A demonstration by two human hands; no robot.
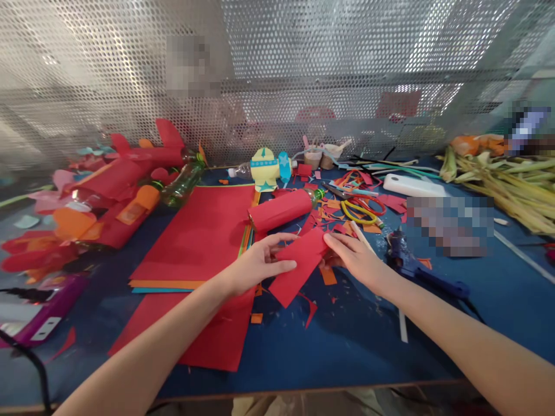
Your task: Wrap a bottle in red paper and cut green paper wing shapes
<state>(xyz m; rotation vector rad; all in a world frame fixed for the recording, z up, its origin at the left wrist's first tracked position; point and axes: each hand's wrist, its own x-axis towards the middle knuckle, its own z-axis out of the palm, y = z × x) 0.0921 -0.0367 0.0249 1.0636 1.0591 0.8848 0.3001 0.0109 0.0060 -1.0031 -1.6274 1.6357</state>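
Between my two hands is a small red piece of paper (299, 267), tilted above the blue tabletop. My left hand (265, 261) grips its left edge, thumb on top and fingers behind. At its upper right corner, my right hand (352, 254) pinches the paper between thumb and fingers. Just beyond lies a green-capped bottle wrapped in red paper (284, 209). To the left rests a stack of coloured sheets (191, 231), red on top, with orange and blue edges showing. Under my left forearm is another red sheet (217, 341).
Scissors with red and yellow handles (362, 209) lie among paper scraps. A blue glue gun (416, 268) is right of my right hand. Decorated red bottles (125, 185) crowd the left, near a purple power strip (60, 306). Dry husks (511, 185) lie far right; a perforated metal screen (277, 69) stands behind.
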